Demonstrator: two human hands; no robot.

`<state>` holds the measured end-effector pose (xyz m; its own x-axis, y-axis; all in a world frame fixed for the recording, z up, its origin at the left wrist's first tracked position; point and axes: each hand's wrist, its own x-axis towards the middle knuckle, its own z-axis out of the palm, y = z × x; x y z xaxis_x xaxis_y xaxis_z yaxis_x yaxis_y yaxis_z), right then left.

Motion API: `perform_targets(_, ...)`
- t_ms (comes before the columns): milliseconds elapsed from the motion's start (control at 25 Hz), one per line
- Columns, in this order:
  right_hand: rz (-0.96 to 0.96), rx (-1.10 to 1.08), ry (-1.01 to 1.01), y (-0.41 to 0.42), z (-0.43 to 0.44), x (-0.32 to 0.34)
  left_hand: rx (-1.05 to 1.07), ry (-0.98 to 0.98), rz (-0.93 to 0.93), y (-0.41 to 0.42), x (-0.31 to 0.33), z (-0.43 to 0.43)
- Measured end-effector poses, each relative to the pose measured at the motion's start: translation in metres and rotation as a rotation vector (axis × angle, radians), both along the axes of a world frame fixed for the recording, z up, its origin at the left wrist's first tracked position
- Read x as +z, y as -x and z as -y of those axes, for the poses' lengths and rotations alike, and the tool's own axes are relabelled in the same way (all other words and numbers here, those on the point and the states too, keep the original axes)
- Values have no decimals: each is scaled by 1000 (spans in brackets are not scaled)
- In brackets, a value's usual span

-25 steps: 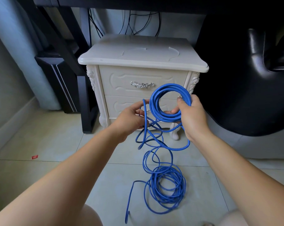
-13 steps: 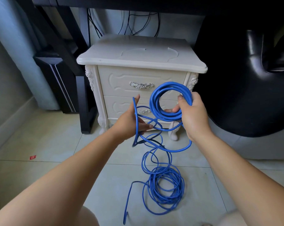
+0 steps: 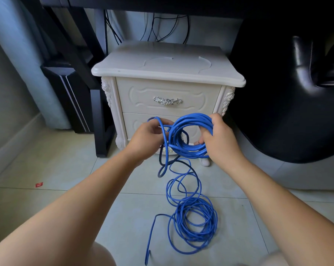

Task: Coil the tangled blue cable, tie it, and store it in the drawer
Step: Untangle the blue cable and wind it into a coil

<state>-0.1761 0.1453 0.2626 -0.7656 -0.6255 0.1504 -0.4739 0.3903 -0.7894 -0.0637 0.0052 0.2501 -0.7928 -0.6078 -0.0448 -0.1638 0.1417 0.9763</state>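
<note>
Pale floor tiles (image 3: 66,169) open leftward; white nightstand (image 3: 168,73) ahead (both drawers (image 3: 143,98) shut), black chair (image 3: 277,112) crowding the right. Gripping the coiled blue cable (image 3: 193,119) in right hand (image 3: 221,144), pinching one strand in left hand (image 3: 143,141); remainder heaped on tiles.

No legible text, label, brand or number anywhere, the small red scrap (image 3: 39,184) on the floor (image 3: 70,169) unreadable.

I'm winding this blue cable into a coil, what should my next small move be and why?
Probably lay the loop held in your left hand onto the coil your right hand grips. A lot of loose blue cable lies unwound on the floor, so coiling isn't finished.
</note>
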Motion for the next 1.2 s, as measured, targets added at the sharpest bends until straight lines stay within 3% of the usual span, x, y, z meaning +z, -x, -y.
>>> perform_targets(400, -268, -121, -197, -3, 4, 3, 160, -258, -196, 4, 10, -7)
perform_targets(560, -359, -117, -382, -3, 4, 3, 91, -404, -260, 1, 14, -11)
perform_targets(640, -330, -105, -384, -3, 4, 1, 7, -400, -275, 0, 15, -10)
perform_targets(720, -287, -99, -317, -1, 5, -2, -70, -260, -289, -1, 13, -13)
perform_targets(880, -214, 6, -263, -1, 8, -6, -23, 482, -173, 2, 8, -16)
perform_targets(960, -147, 81, -186, -4, 9, -8, -69, 494, -141, -1, 9, -11)
perform_targets(1080, -59, 160, -112, -10, 7, -9, -249, 268, -89, -4, 11, -10)
perform_targets(1200, 30, 161, -72, -10, 7, -11, -271, 463, 35, -5, 13, -16)
